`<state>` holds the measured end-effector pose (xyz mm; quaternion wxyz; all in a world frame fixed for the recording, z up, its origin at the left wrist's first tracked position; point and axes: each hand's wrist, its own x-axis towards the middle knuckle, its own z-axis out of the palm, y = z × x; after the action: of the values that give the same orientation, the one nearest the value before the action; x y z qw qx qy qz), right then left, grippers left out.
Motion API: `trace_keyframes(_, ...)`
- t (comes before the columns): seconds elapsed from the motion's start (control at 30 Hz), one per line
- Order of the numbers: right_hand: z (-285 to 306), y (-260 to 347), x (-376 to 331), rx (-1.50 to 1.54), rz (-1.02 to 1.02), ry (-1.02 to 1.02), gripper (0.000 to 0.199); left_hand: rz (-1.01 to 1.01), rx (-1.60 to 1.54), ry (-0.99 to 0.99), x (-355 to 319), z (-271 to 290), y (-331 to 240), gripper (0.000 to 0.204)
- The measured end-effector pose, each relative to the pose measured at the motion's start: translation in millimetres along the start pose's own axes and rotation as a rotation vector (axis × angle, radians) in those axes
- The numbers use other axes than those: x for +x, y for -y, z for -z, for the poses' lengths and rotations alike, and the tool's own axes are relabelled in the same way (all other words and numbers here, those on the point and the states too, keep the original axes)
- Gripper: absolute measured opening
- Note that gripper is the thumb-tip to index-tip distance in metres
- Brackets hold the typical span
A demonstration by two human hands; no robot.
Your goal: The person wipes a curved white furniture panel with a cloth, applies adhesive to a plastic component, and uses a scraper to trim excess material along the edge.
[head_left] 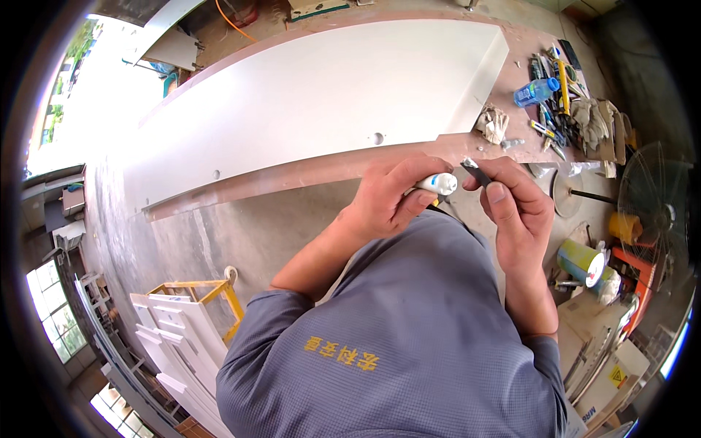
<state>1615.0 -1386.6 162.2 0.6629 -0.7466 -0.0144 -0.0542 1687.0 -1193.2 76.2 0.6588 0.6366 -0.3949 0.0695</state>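
Observation:
My left hand [387, 193] is closed round a small white tube [441, 184] with blue marks, its end pointing to the right. Between the thumb and fingers of my right hand [520, 208] is a thin dark spreader blade [478, 175] with a dab of whitish paste at its tip. Tube and blade are close together but apart, in front of the workbench edge. Beyond them a long white panel [314, 95] lies on the reddish bench [321, 166]. Near its front edge are round marks or holes, one of them a grey spot [378, 138].
On the bench's right are a crumpled cloth [493, 124], a blue bottle [536, 93] and a pile of tools [562, 87]. A standing fan [650, 208] and a paint can [582, 261] are at right. White boards [175, 343] lean on a yellow frame [232, 310] at left.

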Motion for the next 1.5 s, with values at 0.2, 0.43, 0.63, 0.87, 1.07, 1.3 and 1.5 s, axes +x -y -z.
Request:
trace_keyframes(0.2, 15.9, 20.5, 1.2, -0.291, 0.079, 0.012, 0.025, -0.116, 0.166, 0.054, 13.7, 8.1, -4.7, 0.037)
trace_keyframes(0.43, 37.2, 47.9, 9.6, -0.508, 0.108, 0.123, 0.022, -0.105, 0.278, 0.145, 22.6, 11.5, -13.5, 0.041)
trace_keyframes(0.63, 39.4, 54.6, 12.1, -0.557, 0.080, 0.189, 0.021, -0.098, 0.290, 0.141, 21.7, 9.3, -14.8, 0.042)
trace_keyframes(0.87, 39.1, 55.0, 9.9, -0.564, 0.111, 0.188, 0.021, -0.131, 0.301, 0.120, 21.1, 8.0, -12.9, 0.040)
trace_keyframes(1.07, 42.2, 50.8, 6.3, -0.430, 0.015, 0.185, 0.020, -0.072, 0.256, 0.093, 19.7, 7.5, -17.9, 0.037)
trace_keyframes(1.3, 23.2, 7.5, -6.9, 0.026, 0.070, 0.096, 0.026, -0.041, 0.059, 0.019, 13.0, 0.8, -16.6, 0.030)
trace_keyframes(1.5, 9.3, -14.7, -11.9, 0.185, 0.099, 0.088, 0.029, -0.029, -0.013, -0.049, 12.4, -4.2, -21.0, 0.028)
